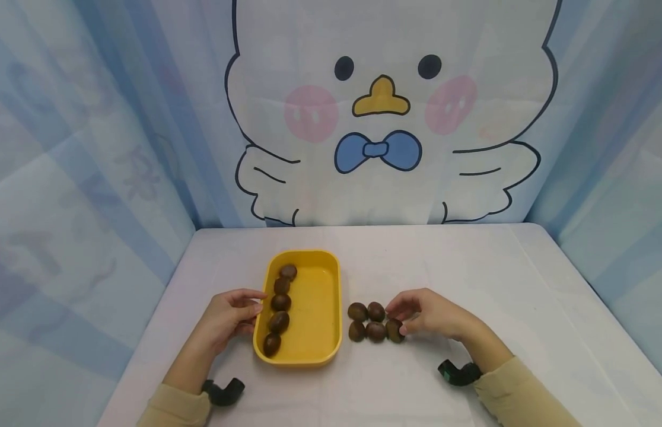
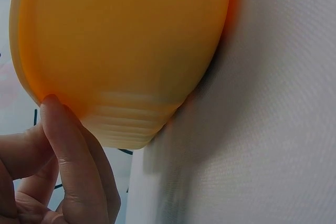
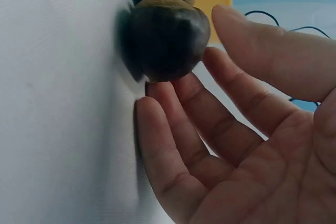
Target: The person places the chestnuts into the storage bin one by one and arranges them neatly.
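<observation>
A yellow tray (image 1: pixel 315 308) sits left of the middle of the table, with several brown chestnuts (image 1: pixel 280 302) lined up along its left side. My left hand (image 1: pixel 232 317) pinches the tray's left rim; the left wrist view shows fingertips right at the rim (image 2: pixel 18 35). To the right of the tray, more chestnuts (image 1: pixel 376 332) lie in two short rows on the table. Beside the nearest-right chestnut (image 1: pixel 394 331) is my right hand (image 1: pixel 429 314), its thumb and loosely bent fingers spread around that chestnut. In the right wrist view a narrow gap shows between thumb and chestnut (image 3: pixel 168 40).
The table (image 1: pixel 416 255) has a white cover. A curtain with a cartoon bird (image 1: pixel 381 148) rises behind its far edge, and blue-white curtains (image 1: pixel 85 178) flank both sides. Dark wrist-worn devices (image 1: pixel 224 392) stick out near both sleeves.
</observation>
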A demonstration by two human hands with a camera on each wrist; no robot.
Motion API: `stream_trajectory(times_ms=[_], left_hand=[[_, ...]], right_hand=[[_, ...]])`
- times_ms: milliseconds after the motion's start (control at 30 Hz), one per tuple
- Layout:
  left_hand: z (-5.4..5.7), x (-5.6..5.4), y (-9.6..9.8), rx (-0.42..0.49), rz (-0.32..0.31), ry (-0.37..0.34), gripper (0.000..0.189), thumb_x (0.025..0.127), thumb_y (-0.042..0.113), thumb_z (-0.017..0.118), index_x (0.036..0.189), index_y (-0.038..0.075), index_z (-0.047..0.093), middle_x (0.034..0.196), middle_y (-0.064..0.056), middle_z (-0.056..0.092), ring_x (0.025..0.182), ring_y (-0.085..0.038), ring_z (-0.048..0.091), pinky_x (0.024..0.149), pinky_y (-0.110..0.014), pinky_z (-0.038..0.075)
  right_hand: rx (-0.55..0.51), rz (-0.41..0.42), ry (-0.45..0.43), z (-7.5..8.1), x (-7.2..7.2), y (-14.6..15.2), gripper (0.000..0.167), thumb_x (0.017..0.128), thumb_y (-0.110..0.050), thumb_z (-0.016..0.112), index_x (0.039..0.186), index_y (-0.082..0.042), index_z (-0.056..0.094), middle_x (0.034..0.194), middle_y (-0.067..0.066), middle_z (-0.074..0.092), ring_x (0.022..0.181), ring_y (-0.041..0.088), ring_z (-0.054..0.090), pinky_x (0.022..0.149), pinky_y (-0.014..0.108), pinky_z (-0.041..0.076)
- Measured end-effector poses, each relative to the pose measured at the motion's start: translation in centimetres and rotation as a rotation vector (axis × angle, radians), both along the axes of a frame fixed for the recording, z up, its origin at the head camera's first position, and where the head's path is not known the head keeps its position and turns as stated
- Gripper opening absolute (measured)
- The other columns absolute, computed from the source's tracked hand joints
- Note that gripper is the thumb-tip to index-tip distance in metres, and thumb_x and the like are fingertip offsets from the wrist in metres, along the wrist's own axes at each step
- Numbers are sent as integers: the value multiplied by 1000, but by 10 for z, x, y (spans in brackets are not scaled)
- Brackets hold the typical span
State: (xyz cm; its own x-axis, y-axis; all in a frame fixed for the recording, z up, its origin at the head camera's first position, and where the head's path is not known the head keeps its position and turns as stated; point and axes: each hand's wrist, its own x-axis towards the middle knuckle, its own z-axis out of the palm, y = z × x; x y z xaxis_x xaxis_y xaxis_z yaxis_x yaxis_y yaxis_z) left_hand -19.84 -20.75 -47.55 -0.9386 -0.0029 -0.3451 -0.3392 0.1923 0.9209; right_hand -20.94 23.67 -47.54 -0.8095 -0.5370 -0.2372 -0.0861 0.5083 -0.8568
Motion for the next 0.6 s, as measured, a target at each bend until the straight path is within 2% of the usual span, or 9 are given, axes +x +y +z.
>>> stream_trajectory(times_ms=[300,600], left_hand=[[0,-1,1,-2,-8,-2,35,99,7,75,134,2,72,95,-7,73,69,-18,68,64,-27,65],[-2,0,0,-12,3,-13,36,99,8,75,134,4,73,96,-7,73,68,-19,67,65,-27,64]], right_hand=[[58,-14,86,-7,6,-2,38,82,-3,84,118,-10,75,111,6,75,103,20,66,87,28,57],[7,-4,98,-8,10,-3,38,82,2,85,117,-9,74,109,8,72,98,22,63,81,25,57]])
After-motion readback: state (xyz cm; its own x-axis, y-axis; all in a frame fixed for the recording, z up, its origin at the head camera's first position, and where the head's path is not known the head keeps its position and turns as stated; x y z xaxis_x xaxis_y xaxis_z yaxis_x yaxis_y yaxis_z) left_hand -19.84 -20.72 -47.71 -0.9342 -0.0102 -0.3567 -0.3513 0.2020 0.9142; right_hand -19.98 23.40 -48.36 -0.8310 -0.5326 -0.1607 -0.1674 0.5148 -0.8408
